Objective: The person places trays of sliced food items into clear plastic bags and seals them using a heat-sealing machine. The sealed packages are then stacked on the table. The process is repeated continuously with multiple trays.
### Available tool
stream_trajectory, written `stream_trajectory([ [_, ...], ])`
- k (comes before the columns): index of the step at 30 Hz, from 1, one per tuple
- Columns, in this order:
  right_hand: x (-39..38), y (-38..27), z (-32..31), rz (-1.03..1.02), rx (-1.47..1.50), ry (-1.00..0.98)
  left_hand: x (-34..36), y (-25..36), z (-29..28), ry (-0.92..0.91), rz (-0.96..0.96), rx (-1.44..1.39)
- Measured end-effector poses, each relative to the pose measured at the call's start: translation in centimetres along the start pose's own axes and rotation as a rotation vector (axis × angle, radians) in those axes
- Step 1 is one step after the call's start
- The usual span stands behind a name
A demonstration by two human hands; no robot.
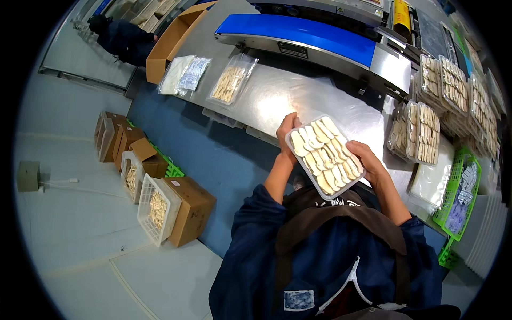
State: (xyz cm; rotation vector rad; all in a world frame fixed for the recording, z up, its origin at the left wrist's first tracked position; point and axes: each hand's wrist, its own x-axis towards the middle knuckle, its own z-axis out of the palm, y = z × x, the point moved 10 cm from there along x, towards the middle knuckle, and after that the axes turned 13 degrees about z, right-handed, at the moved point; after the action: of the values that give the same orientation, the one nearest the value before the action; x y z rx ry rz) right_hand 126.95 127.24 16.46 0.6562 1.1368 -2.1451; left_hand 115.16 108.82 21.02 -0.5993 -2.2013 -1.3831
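**Tray of pale slices held over the steel table**

Tray of pale slices (325, 156): you clamp it between both hands above the steel table (266, 98), left hand (286, 130) gripping its far corner, right hand (368, 162) its near edge.

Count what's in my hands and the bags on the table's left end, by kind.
Tray of slices, held by left hand and right hand: 1
Bag of slices: 1
Bag of sachets: 1
White bag: 1
Total: 4
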Motion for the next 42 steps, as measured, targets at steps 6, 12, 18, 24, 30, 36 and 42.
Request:
stream_trajectory([
  [6, 4.0, 1.1, 1.0, 0.213, 0.356, -0.097, -0.1, -3.4, 2.7, -0.02, -0.13, -0.488],
  [12, -1.2, -0.6, -2.4, -0.076, 0.074, 0.387, 0.0, -5.2, 0.2, 0.03, -0.367, -0.377],
  [18, -0.5, 1.5, 0.6, 0.127, 0.276, 0.197, -0.9, -3.5, 1.9, -0.017, -0.382, -0.439],
  [24, -2.1, 0.8, -3.5, -0.034, 0.274, 0.374, -0.1, -2.5, 0.8, -0.037, -0.27, -0.246],
  [30, -8.0, 1.1, -2.2, -0.481, 0.166, 0.453, -1.3, 11.9, -4.6, 0.115, 0.362, 0.17],
  [36, -6.3, -4.9, -3.3, -0.553, 0.114, 0.431, -0.4, 9.2, -3.5, 0.169, 0.116, -0.082],
  [42, -7.0, -8.4, -1.7, -0.653, -0.371, 0.693, 1.0, 6.2, 1.4, -0.026, -0.043, -0.565],
])
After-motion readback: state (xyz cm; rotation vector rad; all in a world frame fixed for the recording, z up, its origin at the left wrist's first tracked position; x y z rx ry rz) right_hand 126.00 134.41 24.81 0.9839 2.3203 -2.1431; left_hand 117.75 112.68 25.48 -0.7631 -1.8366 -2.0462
